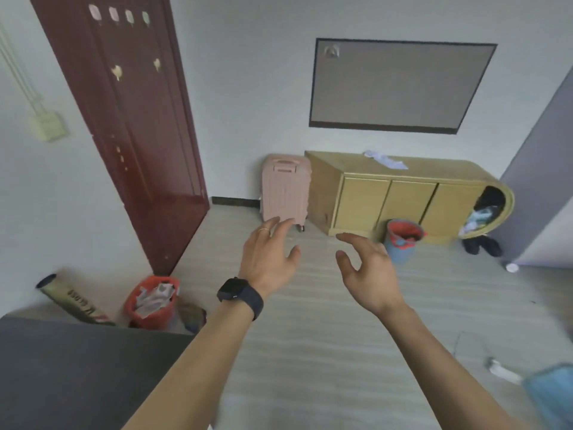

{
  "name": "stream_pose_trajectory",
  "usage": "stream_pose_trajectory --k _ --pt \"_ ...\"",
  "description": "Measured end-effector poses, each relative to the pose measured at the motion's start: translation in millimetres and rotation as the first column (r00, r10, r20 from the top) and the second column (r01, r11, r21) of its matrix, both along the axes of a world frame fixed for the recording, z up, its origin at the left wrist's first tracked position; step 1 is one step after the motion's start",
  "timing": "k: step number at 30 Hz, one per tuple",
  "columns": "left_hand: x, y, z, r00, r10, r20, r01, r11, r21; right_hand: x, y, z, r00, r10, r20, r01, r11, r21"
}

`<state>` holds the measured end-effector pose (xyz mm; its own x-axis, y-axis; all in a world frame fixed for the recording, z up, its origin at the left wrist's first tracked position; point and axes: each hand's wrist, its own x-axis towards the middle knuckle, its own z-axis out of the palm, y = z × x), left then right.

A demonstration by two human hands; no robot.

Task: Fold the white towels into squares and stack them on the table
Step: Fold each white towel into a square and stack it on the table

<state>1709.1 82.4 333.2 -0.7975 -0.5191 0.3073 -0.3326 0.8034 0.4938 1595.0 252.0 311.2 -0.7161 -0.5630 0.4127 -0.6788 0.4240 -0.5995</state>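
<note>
My left hand (269,256), with a black watch on the wrist and a ring on one finger, is stretched out in front of me over the floor, fingers relaxed and empty. My right hand (366,268) is held out beside it, a short gap apart, also with loose fingers and nothing in it. A dark grey table (77,367) fills the lower left corner, its visible part bare. No white towel shows near my hands. A crumpled pale cloth (386,159) lies on top of the far wooden cabinet (403,197); I cannot tell if it is a towel.
A dark red door (133,119) stands at left, a pink suitcase (285,187) against the far wall. A red bin (152,302) with paper sits by the table, a blue bucket with red liner (403,240) by the cabinet. A blue object (552,395) is at bottom right.
</note>
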Motion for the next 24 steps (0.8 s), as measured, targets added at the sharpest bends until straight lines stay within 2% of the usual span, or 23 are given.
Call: stream_pose_trajectory --k 7,17,24 --pt "-130 -29 -3 0.994 -0.104 -0.021 0.105 0.992 0.071 -111 6 4 0.986 -0.167 0.009 0.167 0.985 -0.040" --pt "-295 -135 -44 0.975 -0.202 0.087 0.191 0.974 0.124 -260 -61 -17 0.963 -0.261 0.070 0.253 0.962 0.107" --pt "-428 -164 -65 0.948 -0.279 0.153 0.259 0.956 0.138 -374 -76 -39 0.933 -0.333 0.137 0.312 0.937 0.157"
